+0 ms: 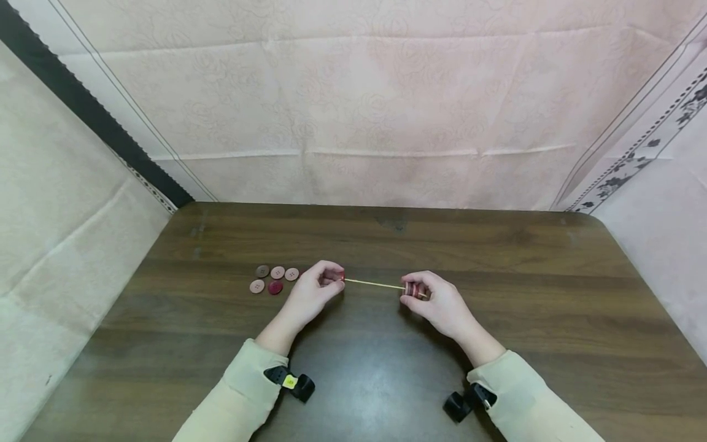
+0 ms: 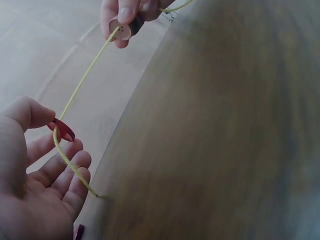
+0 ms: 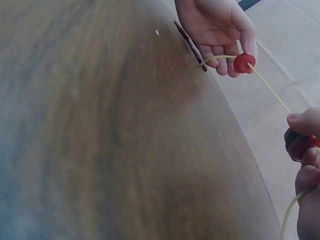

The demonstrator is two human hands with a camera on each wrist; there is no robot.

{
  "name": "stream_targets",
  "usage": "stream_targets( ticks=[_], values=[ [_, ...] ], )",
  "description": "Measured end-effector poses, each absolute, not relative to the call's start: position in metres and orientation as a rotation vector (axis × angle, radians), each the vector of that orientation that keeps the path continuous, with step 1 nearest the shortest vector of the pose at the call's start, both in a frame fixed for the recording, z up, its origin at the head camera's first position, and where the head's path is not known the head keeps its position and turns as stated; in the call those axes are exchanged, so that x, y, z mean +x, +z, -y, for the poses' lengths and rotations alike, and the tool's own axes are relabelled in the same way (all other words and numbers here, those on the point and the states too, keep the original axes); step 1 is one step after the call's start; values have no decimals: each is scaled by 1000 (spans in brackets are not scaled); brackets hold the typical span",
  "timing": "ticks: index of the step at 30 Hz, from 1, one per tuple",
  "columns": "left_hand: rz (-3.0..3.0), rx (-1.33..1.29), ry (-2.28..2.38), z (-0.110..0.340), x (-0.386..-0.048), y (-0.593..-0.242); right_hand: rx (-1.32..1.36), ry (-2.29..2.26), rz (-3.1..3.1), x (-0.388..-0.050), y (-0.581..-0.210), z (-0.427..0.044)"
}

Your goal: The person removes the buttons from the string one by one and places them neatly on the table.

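Note:
My left hand [image 1: 309, 296] pinches a red button [image 2: 67, 132] between thumb and index finger, the other fingers loosely bent. A yellow cord [image 2: 82, 80] passes through this button, and its short tail hangs by the left palm. From there the cord runs fairly straight to a stack of buttons [image 1: 411, 290] in my right hand [image 1: 443, 305]. Thumb and fingers of that hand grip the stack, which mixes pink, red and dark buttons threaded together. In the left wrist view a pink button [image 2: 120, 33] faces out at the stack's near end. More cord trails beyond the right hand.
Several loose buttons lie on the wooden table [image 1: 353, 239] left of my left hand, among them a dark red button [image 1: 275, 287] and a brownish button [image 1: 262, 271]. Patterned pale cloth [image 1: 353, 110] hangs behind the table. Each wrist carries a small black camera [image 1: 303, 388].

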State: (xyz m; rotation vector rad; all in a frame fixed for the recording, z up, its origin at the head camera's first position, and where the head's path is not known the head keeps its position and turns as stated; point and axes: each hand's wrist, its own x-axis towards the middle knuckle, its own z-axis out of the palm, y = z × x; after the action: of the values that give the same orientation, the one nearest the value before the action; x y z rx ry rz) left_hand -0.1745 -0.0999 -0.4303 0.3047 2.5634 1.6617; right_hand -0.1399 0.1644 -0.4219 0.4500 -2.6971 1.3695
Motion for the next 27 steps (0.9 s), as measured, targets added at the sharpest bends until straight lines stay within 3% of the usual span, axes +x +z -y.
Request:
stream_targets(
  ticks=[27],
  values=[
    [-2620,260,1643,134,-176,-422,467,1343,2691,-141,-424,-166]
  ],
)
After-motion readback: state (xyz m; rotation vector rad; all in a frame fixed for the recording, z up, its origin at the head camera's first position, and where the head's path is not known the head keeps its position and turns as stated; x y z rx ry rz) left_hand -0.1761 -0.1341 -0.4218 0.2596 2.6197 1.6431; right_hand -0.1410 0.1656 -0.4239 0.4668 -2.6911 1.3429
